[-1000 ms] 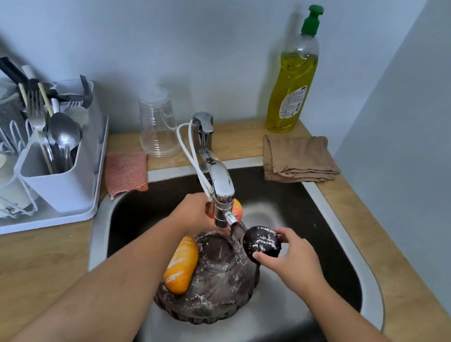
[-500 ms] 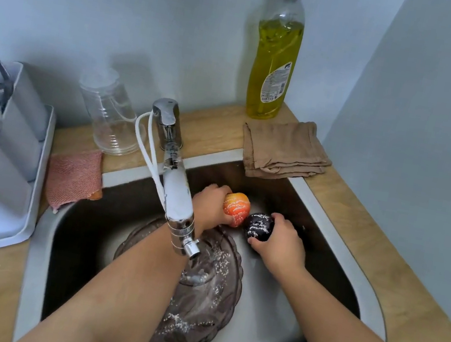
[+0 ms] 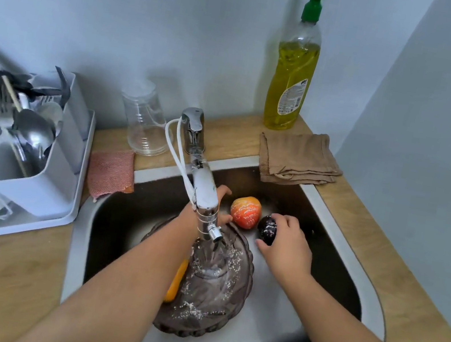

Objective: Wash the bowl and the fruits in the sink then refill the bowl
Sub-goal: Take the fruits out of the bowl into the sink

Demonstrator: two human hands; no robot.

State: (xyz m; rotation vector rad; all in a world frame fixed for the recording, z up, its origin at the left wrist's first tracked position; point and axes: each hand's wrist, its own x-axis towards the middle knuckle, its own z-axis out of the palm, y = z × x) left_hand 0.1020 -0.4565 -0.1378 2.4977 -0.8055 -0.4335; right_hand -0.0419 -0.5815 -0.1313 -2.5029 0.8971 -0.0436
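A dark ribbed glass bowl (image 3: 216, 286) sits in the steel sink (image 3: 78, 250) under the running faucet (image 3: 204, 191). Behind the bowl, a wet red-orange fruit (image 3: 244, 212) lies on the sink floor. My left hand (image 3: 223, 193) is mostly hidden behind the faucet spout, its fingers spread just left of that fruit. My right hand (image 3: 284, 241) grips a dark, wet fruit (image 3: 266, 229) beside the red-orange one, low in the sink. An orange fruit (image 3: 176, 282) shows at the bowl's left side, partly covered by my left forearm.
A dish soap bottle (image 3: 294, 71) and a folded brown cloth (image 3: 295, 159) sit on the wooden counter behind the sink. An upturned clear cup (image 3: 145, 123) and a pink scrubber (image 3: 111, 171) lie at the back left. A white drying rack (image 3: 23, 165) with cutlery fills the left.
My right hand carried the dark fruit from the water stream to the back of the sink. My left hand let go of the red-orange fruit, which now rests on the sink floor.
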